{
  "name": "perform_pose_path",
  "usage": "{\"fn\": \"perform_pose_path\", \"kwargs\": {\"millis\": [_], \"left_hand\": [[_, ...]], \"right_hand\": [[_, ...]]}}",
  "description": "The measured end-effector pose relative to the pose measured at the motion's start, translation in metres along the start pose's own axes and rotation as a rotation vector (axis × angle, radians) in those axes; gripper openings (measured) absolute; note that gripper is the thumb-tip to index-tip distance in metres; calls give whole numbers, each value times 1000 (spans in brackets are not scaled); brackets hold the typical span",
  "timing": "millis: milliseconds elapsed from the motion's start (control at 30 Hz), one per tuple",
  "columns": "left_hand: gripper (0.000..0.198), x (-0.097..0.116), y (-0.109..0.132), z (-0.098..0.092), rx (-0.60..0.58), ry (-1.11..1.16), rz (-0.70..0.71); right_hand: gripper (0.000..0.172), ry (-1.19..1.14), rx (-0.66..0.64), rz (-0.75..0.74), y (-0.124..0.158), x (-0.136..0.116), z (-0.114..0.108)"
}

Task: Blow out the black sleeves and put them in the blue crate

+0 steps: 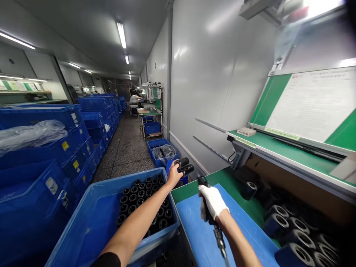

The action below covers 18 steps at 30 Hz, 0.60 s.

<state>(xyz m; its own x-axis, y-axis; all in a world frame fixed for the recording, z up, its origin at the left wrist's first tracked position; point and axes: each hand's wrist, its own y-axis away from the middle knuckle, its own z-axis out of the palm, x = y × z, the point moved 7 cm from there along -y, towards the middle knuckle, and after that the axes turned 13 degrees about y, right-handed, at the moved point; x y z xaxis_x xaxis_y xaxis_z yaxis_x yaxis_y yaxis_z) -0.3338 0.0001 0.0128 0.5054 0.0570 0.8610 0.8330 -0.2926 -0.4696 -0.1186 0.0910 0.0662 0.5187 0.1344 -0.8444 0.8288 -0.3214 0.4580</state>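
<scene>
In a long factory aisle lined with stacked blue crates (41,115), a green-topped bench (236,185) runs along the right wall beneath a posted instruction sheet (314,104). A co-worker (134,99) is at work at the far end of the aisle. Directly ahead, a blue crate (122,181) holds rows of black cylindrical sleeves (141,194). On the bench lies a blue mat (200,230), with larger black sleeves with metal bores (299,237) grouped to its right. The left hand (174,176), bare, is closed around two black cylinders (183,167) above the far corner of the crate. The right hand (213,202), in a white glove, is closed around a black pistol-grip tool (218,235) over the mat; the grip hides much of it, though it appears to be an air blow gun.
</scene>
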Motion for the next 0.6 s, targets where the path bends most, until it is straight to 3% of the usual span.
{"fn": "perform_pose_path", "kwargs": {"millis": [300,600], "left_hand": [[40,-18,-33,-10,-241,-136,175],[24,-33,-67,-25,-568,-222,359]], "right_hand": [[32,97,1,9,-51,-75,12],[33,170,22,66,-66,-110,2]]}}
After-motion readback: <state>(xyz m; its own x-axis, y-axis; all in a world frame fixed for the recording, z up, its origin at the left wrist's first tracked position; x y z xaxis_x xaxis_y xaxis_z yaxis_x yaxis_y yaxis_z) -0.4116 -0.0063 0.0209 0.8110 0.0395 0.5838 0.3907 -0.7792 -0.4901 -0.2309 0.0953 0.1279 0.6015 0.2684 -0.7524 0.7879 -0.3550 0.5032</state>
